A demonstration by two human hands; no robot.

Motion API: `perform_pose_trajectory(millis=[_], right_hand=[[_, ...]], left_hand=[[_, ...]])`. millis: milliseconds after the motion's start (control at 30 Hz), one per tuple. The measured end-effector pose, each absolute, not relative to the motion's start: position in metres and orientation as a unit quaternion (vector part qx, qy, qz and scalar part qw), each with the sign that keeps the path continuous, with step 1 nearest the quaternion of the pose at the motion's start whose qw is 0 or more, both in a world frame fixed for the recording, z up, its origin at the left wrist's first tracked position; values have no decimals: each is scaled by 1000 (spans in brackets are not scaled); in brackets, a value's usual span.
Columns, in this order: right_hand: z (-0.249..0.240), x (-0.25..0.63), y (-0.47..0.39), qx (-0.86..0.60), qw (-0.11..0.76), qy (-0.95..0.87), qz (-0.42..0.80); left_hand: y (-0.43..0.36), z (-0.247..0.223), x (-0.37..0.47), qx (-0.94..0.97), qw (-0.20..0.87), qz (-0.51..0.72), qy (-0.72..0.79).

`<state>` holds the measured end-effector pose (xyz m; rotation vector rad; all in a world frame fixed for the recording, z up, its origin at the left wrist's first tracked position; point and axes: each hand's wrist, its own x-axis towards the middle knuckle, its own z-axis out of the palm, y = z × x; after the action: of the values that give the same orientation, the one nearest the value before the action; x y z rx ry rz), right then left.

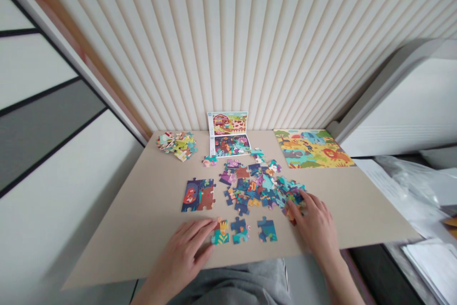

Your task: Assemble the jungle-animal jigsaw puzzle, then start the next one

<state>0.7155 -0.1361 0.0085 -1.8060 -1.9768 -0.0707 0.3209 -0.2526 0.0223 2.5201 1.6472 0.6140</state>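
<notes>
My left hand [187, 248] lies low over the table, fingers stretched out and thumb apart. Its fingertips touch the left edge of a puzzle piece [222, 233] with a yellow plant on teal. Two more loose pieces lie to the right in a row, a dark blue one with a pink bit [240, 231] and a blue-green one [267, 230]. My right hand [316, 221] is at the right edge of a heap of puzzle pieces [253, 186], thumb and fingers closed around a partly hidden piece [292, 214] with orange on it. A joined section [198, 195] shows a fox and brown bear.
Behind the heap, a picture card [229, 134] leans against the ribbed wall [228, 48]. Another pile of pieces [177, 144] lies at the back left. A completed animal puzzle [314, 149] sits at the back right. Papers and plastic [407, 176] are beyond the table's right edge.
</notes>
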Motion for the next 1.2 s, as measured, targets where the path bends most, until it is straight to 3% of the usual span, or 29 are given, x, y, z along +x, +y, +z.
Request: perform_pose_trajectory(millis=[267, 733, 967, 1200], right_hand=[[9, 717, -117, -640, 195, -741, -57], [17, 766, -97, -599, 254, -755, -82], [7, 813, -131, -523, 233, -820, 14], [-2, 845, -146, -535, 182, -823, 61]], left_hand=[[-253, 27, 324, 812, 39, 207, 544], [-253, 25, 323, 817, 31, 210, 536], [-253, 19, 320, 821, 30, 208, 531], [-252, 18, 318, 824, 24, 207, 526]])
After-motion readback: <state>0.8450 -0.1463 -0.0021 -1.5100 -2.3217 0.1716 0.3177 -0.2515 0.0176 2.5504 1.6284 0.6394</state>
